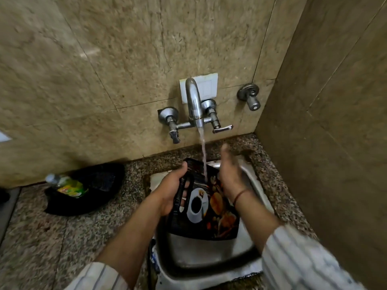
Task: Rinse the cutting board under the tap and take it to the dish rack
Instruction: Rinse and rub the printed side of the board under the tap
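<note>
The cutting board (pixel 206 208), dark with a printed coffee cup and food picture, is held tilted over the steel sink (pixel 211 254), its upper end under the tap (pixel 194 101). The running water (pixel 203 151) strikes the printed face near the top and runs down toward the basin.

The left hand (pixel 169 191) has its grip closed on the board's left edge, with fingers through the slotted handle and the thumb over the top corner. The right hand (pixel 229 170) is motion-blurred; its palm lies flat against the board's right upper edge, fingers extended. I judge this hand's grip as open, rubbing or steadying rather than clamping, though the blur leaves some doubt.

Around the sink lies the speckled granite counter (pixel 41 237). To the left, well apart from the board, a black bag or cloth (pixel 98 185) sits on it with a green-labelled plastic bottle (pixel 67 186) lying on it. No dish rack is in view.

The rinse looks to be under way, with the carry not yet begun. The main risk, as I judge it, is the wet board slipping, since only one hand truly holds it; a drop would bang it into the basin. Water deflecting off the tilted face could also splash the counter and the striped sleeves (pixel 303 260).
</note>
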